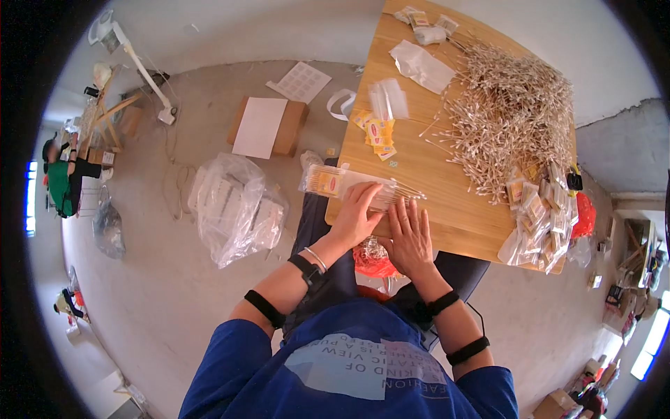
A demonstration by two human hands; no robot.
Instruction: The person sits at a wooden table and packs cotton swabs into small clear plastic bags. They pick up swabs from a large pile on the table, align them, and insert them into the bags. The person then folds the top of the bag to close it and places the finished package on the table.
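A clear plastic bag of cotton swabs [324, 182] with a yellow label lies across the near left corner of the wooden table, its left end past the edge. My left hand [358, 211] is closed over the bag's right part, fingers pressed together on the plastic. Loose swab tips [413, 193] stick out on the right, beyond my fingers. My right hand [409, 236] rests at the table's near edge beside these tips, fingers stretched and nearly flat. Whether its fingertips touch the swabs I cannot tell.
A big heap of cotton swabs [516, 105] covers the table's right side. Filled packs [537, 220] pile at its near right corner. Yellow cards [379, 133] and clear bags [389, 99] lie farther back. On the floor are a large plastic sack [234, 209] and a cardboard box [292, 129].
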